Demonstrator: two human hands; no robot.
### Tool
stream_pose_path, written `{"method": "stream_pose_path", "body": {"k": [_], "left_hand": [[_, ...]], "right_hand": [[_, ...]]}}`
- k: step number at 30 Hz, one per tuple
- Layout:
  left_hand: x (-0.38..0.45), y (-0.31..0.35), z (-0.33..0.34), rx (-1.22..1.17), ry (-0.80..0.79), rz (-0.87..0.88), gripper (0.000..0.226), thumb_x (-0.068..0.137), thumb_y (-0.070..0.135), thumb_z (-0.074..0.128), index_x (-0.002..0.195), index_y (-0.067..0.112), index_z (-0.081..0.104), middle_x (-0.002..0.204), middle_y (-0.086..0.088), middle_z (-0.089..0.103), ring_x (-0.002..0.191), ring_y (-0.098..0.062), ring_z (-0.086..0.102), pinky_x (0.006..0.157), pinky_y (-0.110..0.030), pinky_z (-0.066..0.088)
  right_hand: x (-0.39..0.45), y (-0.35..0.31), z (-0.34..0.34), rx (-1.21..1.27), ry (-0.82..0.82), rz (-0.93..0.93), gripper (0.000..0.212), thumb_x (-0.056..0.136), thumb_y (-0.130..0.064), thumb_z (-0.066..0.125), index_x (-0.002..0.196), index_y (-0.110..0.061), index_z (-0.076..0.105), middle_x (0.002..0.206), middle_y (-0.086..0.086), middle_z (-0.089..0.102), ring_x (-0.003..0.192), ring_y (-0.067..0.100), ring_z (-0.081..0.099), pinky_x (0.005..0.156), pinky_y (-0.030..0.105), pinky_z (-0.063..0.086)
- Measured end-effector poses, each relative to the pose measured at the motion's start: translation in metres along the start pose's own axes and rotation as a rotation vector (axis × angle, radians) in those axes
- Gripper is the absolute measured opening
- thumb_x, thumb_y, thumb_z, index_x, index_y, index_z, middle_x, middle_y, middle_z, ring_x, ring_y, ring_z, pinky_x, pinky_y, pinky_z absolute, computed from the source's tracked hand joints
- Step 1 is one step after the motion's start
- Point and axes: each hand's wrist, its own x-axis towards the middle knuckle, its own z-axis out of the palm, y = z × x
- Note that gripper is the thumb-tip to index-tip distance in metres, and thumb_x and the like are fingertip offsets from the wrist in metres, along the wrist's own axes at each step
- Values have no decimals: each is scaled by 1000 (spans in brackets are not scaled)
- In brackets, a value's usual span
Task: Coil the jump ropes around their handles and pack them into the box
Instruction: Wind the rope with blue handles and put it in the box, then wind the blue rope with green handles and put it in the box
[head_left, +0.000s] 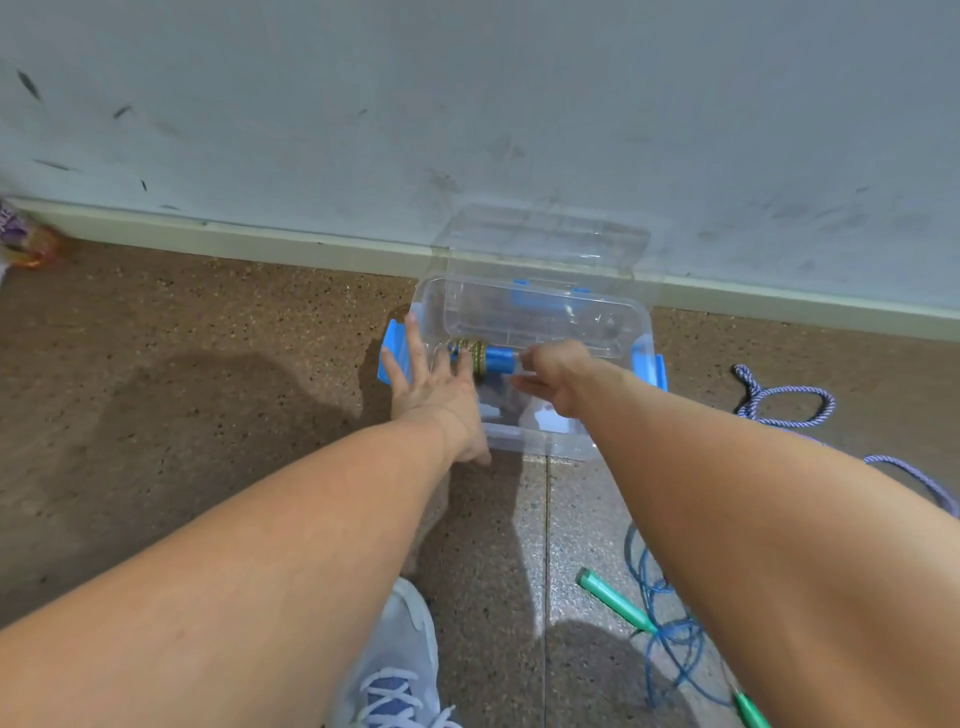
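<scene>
A clear plastic box with blue side latches stands on the floor by the wall, its transparent lid leaning back against the wall. Over the open box hangs a coiled jump rope, blue handles wrapped in yellow-green cord. My right hand is shut on its right end. My left hand is spread open beside its left end, fingers apart over the box's left rim. A blue rope with green handles lies loose at the lower right. A purple-white rope lies at the right.
The grey wall and pale skirting board run right behind the box. My grey shoe is at the bottom centre. A colourful object sits at the far left by the wall. The floor is speckled brown.
</scene>
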Motion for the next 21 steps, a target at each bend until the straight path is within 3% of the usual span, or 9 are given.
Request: {"method": "stream_pose_path", "body": {"k": [5,7,11,15,18,19,21], "left_hand": [[-20,6,-14,-20,-14,41,142,58,71,80,158,23,-8,166,-10,-9,139,-48,-37,110,-74,-12],[-35,15,-24,-56,11,82,136,65,65,79,158,22,-9,166,-10,-8,142,-44,-33,112,-71,-11],[-73,49,-55,-56,94,224,111,83,43,71,159,18,-6,165,-13,9,151,-37,-17,119,-61,-6],[-122,92,-92,8,110,395,90,86,40,66,157,15,17,159,-13,27,152,-35,2,122,-56,5],[-163,123,-113,175,98,492,72,86,49,66,147,21,40,150,-9,43,147,-35,18,116,-53,20],[-176,132,-119,225,98,515,69,86,52,66,144,22,44,147,-7,47,144,-34,24,114,-51,25],[-200,146,-130,280,108,556,66,87,53,66,142,22,48,142,-3,53,136,-31,39,107,-45,37]], "right_hand": [[-46,-25,-35,131,35,-125,30,95,4,51,125,0,56,105,14,59,71,16,63,63,23,59],[-71,-29,-55,220,106,-147,23,98,7,42,110,-3,59,88,16,61,54,18,61,51,23,56],[-123,-17,-100,159,259,-279,27,95,5,44,92,-13,64,86,8,67,57,19,61,52,25,53],[-166,22,-131,178,392,-273,28,91,3,45,81,-19,60,80,7,67,52,17,57,48,26,44],[-189,74,-147,184,389,-151,26,94,4,44,84,-15,59,75,8,62,46,17,56,43,23,43],[-195,96,-151,150,372,-103,25,94,3,45,85,-15,60,75,9,62,48,18,59,45,24,46],[-198,143,-153,-22,335,-29,23,90,-3,52,79,-21,61,86,8,67,68,24,66,65,33,59]]}}
